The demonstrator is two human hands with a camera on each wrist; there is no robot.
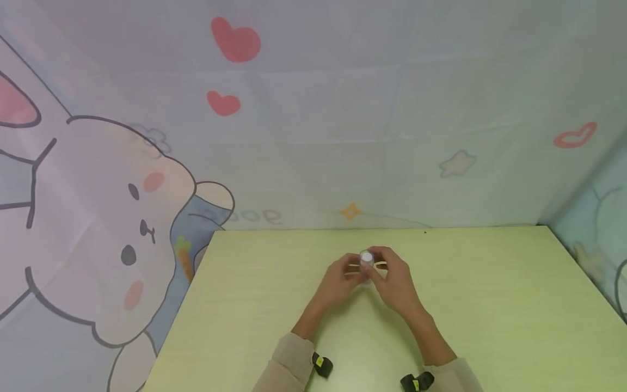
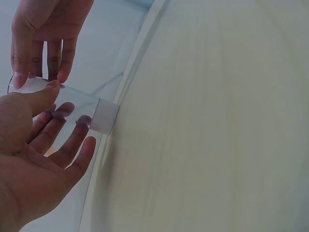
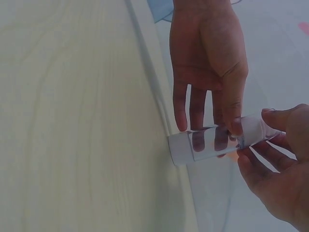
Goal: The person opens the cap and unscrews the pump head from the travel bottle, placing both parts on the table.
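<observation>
A clear cylindrical container (image 1: 366, 258) stands upright between both hands over the middle of the table. In the left wrist view its transparent body (image 2: 82, 100) ends in a white opaque band (image 2: 105, 116) at the tabletop end, and more white shows inside its upper end. The left hand (image 1: 338, 281) grips the body from the left, thumb on the near side and fingers behind. From the right, the right hand (image 1: 393, 280) pinches the upper end between thumb and fingers. Fingers show through the clear wall in the right wrist view, where the container (image 3: 212, 141) hides parts of them.
The light wooden-patterned table (image 1: 235, 305) reaches back to a pale printed cloth (image 1: 313, 109) with hearts and a large cartoon animal. A small dark speck (image 1: 425, 232) lies near the back edge. Black wrist straps (image 1: 321, 365) sit at the beige sleeves (image 1: 289, 362).
</observation>
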